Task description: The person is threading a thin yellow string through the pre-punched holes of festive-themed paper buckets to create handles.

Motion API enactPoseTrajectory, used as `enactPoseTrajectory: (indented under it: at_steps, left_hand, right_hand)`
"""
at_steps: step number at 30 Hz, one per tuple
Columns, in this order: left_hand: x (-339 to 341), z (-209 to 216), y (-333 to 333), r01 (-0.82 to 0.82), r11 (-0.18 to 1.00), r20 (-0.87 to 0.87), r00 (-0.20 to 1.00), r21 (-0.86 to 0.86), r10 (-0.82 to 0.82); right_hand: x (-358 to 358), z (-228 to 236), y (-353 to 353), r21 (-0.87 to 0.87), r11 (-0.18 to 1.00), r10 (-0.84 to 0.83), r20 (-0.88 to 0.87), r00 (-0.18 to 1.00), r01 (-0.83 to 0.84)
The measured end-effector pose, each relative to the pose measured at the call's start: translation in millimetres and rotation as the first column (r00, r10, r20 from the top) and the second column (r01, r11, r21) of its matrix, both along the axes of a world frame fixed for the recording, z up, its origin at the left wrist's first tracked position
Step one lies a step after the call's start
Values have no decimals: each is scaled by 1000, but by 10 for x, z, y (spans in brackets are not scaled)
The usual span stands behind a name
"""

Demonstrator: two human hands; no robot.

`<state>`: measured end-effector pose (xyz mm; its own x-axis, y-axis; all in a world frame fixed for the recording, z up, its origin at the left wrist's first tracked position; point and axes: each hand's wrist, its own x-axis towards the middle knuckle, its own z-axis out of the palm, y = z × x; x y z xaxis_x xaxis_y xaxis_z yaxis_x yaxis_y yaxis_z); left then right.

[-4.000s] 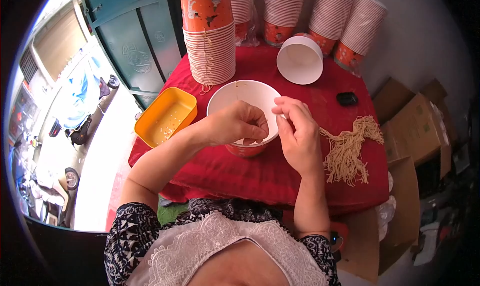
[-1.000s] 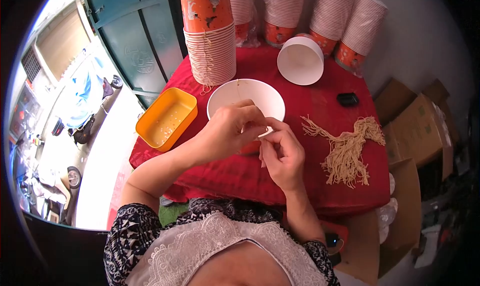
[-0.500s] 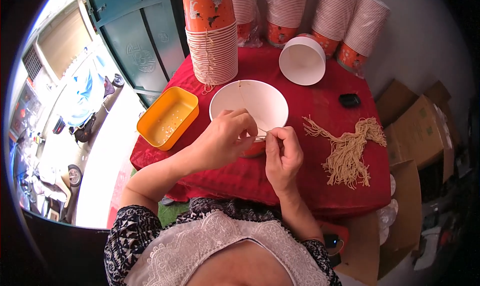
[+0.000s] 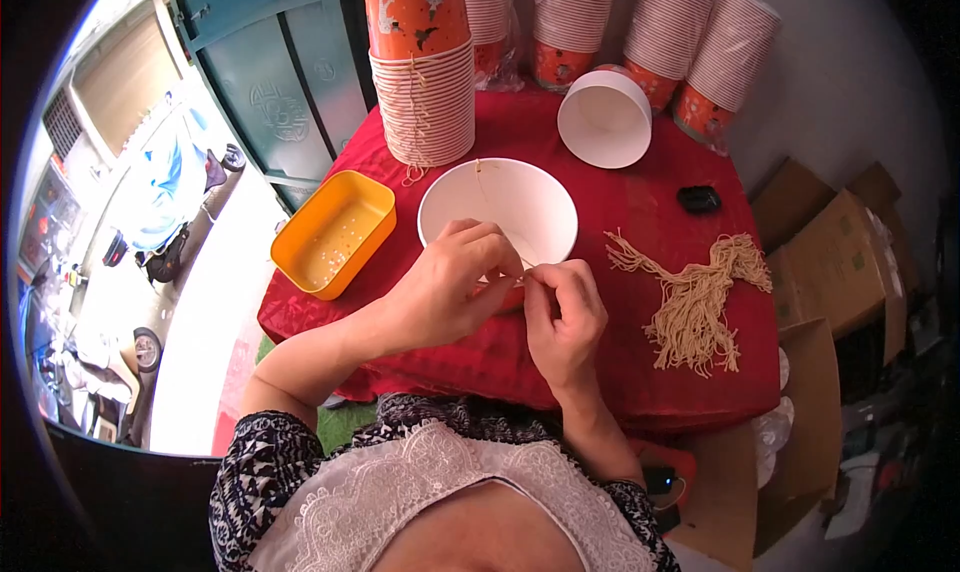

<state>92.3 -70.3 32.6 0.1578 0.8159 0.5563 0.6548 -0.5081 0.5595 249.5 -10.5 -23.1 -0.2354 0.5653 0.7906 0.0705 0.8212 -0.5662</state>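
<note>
A paper bucket (image 4: 535,200), white inside with an orange outside, stands at the middle of the table with its mouth toward me. A thin beige string (image 4: 479,175) hangs inside it from the far rim. At the near rim my left hand (image 4: 440,284) and my right hand (image 4: 567,317) meet, fingertips almost touching. Both are closed in a pinch on string, of which only a short bit shows between them. My fingers hide the knot or hole, if there is one. To the right lies a loose bundle of cut beige strings (image 4: 705,307).
A yellow tray (image 4: 384,200) with small white beads sits at left. Behind it rises a tall stack of orange buckets (image 4: 425,102). Another bucket (image 4: 603,122) lies tipped at the back, before more wrapped stacks (image 4: 670,32). A small black object (image 4: 698,200) rests at right. Cardboard boxes (image 4: 835,262) stand beside the table.
My fingertips have drawn closer together at the bucket's near rim, and the loop of string between them looks smaller. My right fingers have shifted slightly left and down. The bucket stays in place.
</note>
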Motion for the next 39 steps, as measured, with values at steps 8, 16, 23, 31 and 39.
enactPoseTrajectory:
  at_steps: [8,16,23,31,39]
  left_hand:
    - [13,36,66,30,999,-32,999,21,-30]
    - [15,-40,119,11,999,-30,999,50,-10]
    - [-16,-63,66,27,999,-147,989,31,-22]
    - [39,-53,12,55,997,-122,991,58,-47]
    - [-9,-110,60,61,968,-282,959,242,10]
  right_hand:
    - [50,23,-49,-77,995,65,61,996,-60]
    - [19,-33,-39,-234,956,148,-138,979,-177]
    - [72,-45,-102,-607,729,210,-240,948,-315]
    - [28,-46,-117,-564,743,208,-317,925,-360]
    - [81,-62,-89,-625,655,245,-355,902,-424]
